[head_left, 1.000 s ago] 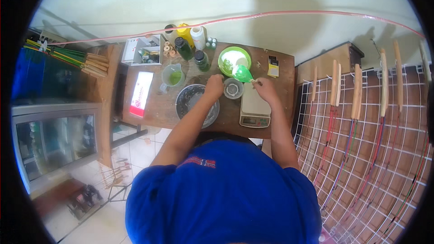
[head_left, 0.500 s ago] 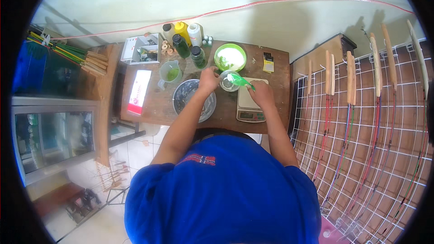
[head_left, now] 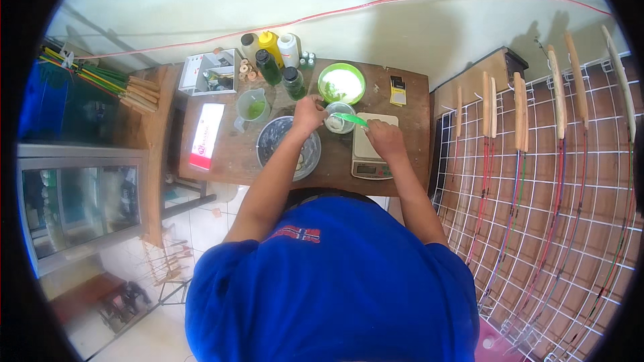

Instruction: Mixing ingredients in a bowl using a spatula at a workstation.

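My left hand (head_left: 310,115) is closed on the rim of a small clear cup (head_left: 341,127) that holds some whitish stuff. In my right hand (head_left: 386,139) is a green spatula (head_left: 354,119); its blade reaches over the mouth of the cup, seen nearly edge-on. Just beyond the cup sits a green bowl (head_left: 362,87) of white powder. Under my left forearm is a wide grey bowl (head_left: 272,135) smeared with white, partly hidden by the arm. A kitchen scale (head_left: 365,154) lies below my right hand, with nothing visible on its plate.
Left of the bowl stand a measuring jug (head_left: 245,108), a white-and-red packet (head_left: 206,135) and a divided box (head_left: 194,77). Several bottles (head_left: 270,67) line the back. Small yellow-and-black packets (head_left: 398,91) lie at right. A white wire rack (head_left: 510,214) with hanging wooden-handled rods flanks the table.
The spatula's blade has turned from showing its broad, white-smeared face to a narrower edge over the cup. My right hand has shifted slightly left; my left hand stays at the cup.
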